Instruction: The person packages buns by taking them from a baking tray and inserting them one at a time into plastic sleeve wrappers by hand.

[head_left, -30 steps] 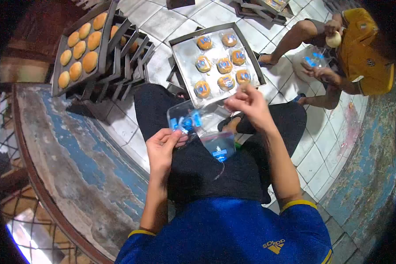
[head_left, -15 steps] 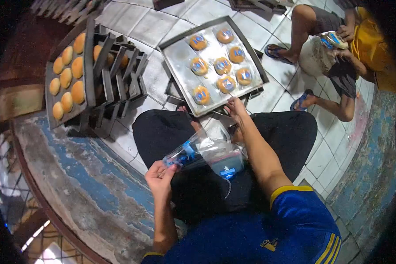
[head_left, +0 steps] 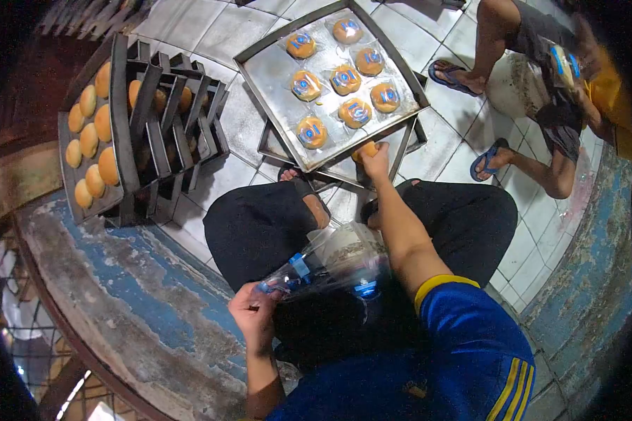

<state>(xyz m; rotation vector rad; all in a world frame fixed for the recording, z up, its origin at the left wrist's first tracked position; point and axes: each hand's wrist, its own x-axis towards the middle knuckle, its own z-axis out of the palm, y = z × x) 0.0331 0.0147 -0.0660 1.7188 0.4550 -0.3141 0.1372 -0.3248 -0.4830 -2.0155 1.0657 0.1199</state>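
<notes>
My left hand (head_left: 254, 312) is closed on the end of a clear plastic bag (head_left: 298, 270) with blue print, low at left of my lap. More clear plastic (head_left: 347, 245) lies across my lap beside it. My right hand (head_left: 376, 163) reaches forward and grips a round golden bun (head_left: 365, 149) at the front edge of a metal tray (head_left: 274, 105). On that tray sit several bagged buns (head_left: 345, 80) with blue lettering. Another metal tray (head_left: 418, 133) shows underneath, turned at an angle; the top tray hides most of it.
At left stands a leaning stack of dark metal trays (head_left: 165, 133); unwrapped buns (head_left: 89, 140) fill its outer tray. A co-worker in yellow (head_left: 611, 91) sits at upper right, hands around a bagged item (head_left: 562, 64). Worn blue-grey ledges (head_left: 119, 274) flank the white tiled floor (head_left: 449, 151).
My right hand, earlier at the top tray's front edge with no bun showing, now has a bun in it. The view has shifted slightly. My left hand still holds the bag.
</notes>
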